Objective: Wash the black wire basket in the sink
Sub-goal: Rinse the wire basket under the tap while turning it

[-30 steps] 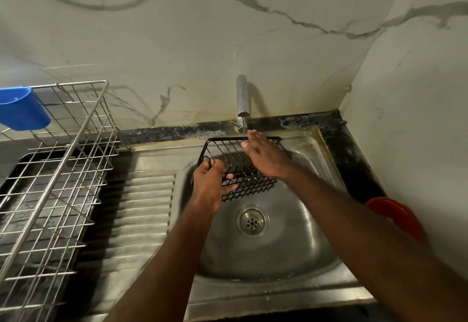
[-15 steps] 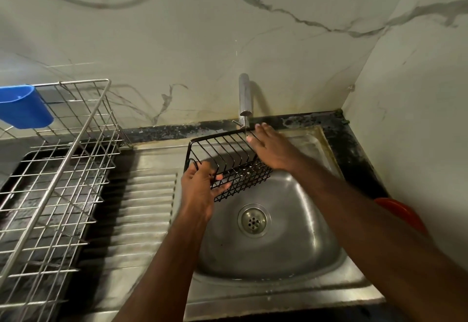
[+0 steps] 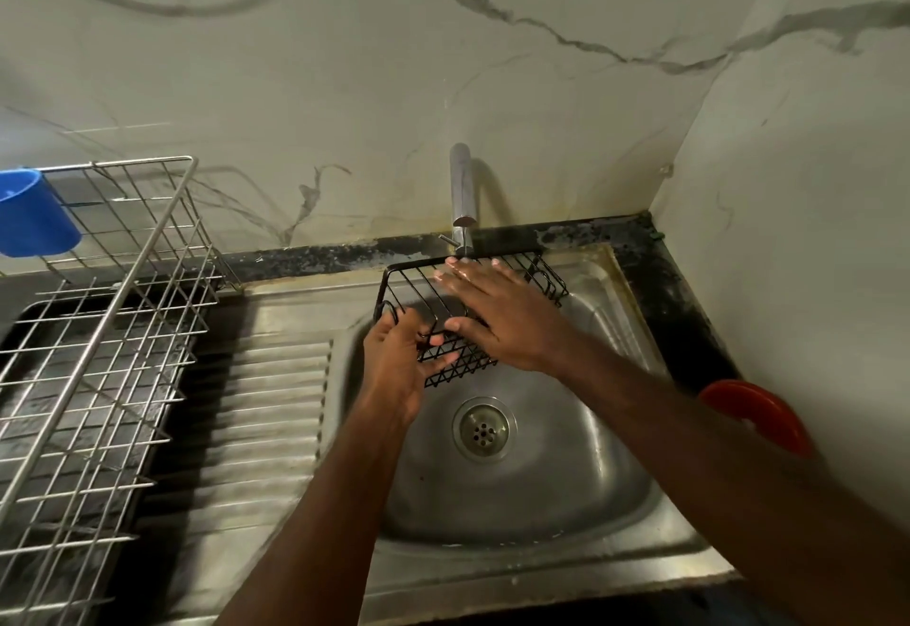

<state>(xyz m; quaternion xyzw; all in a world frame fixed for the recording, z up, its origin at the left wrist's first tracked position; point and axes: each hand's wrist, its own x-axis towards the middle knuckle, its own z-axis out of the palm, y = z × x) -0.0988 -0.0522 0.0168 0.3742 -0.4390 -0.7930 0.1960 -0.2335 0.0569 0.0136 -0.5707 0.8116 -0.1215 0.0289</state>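
Gripping the black wire basket (image 3: 536, 276) under the steel tap (image 3: 462, 197), the left hand (image 3: 394, 369) steadied it; the right hand (image 3: 502, 315) rubbed it with flat fingers; the washing seemed unfinished.

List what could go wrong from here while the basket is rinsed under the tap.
1. The left hand alone grips the basket, by one end, while the right hand lies flat across it; wet wire could slip and drop into the sink.
2. Fingertips sit right under the tap; water may splash over the rim.
3. Fingers threaded through the wire mesh could get pinched.
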